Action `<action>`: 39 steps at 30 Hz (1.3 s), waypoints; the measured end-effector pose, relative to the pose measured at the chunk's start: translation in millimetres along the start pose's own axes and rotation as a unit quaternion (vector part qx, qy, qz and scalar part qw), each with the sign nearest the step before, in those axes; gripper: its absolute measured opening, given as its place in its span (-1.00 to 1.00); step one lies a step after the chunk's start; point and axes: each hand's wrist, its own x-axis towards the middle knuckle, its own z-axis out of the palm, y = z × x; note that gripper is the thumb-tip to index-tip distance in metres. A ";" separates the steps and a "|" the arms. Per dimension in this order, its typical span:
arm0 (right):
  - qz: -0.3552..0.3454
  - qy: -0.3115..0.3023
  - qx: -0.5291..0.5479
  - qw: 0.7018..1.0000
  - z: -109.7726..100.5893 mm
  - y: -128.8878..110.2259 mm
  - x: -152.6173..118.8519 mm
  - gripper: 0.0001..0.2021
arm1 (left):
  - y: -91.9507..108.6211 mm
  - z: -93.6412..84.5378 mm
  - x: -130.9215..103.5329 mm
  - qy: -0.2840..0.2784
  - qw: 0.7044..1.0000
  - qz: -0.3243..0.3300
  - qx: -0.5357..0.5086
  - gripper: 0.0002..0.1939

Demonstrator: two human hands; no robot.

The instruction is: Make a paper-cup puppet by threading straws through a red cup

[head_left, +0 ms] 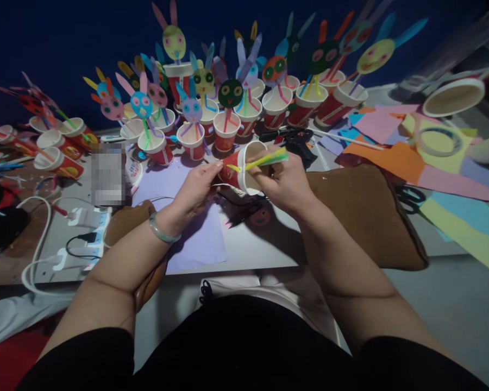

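Note:
A red paper cup (231,170) with a white rim lies tilted on its side between my hands, its mouth facing right. My left hand (196,187) pinches the cup near its base. My right hand (287,182) is closed at the cup's mouth around yellow and green strips (269,157), which cross the rim. Some of its fingers are hidden by the cup and strips. Below the cup, a purple sheet (199,233) lies on the table, with a small pink face piece (261,217) to its right.
Behind stand several cups with paper rabbit heads (174,43). A glue gun (299,142) lies behind my right hand. At right are a brown pad (358,217), scissors (411,200), coloured paper (452,217) and a tape roll (438,142). A power strip (101,231) and cables are left.

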 end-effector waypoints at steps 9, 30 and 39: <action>-0.004 -0.011 0.010 1.000 0.4 -2.1 1.0 -0.88 | 9.9 5.6 -5.4 0.027 0.999 -0.024 0.015 -0.70; -0.008 0.020 0.035 0.999 -3.4 -5.1 -0.6 -0.87 | 8.0 2.4 1.6 0.017 0.998 -0.039 -0.045 -0.83; -0.032 0.041 0.039 0.998 4.7 5.0 0.1 -0.77 | 0.7 -0.4 2.6 -0.019 0.999 0.002 -0.050 -0.84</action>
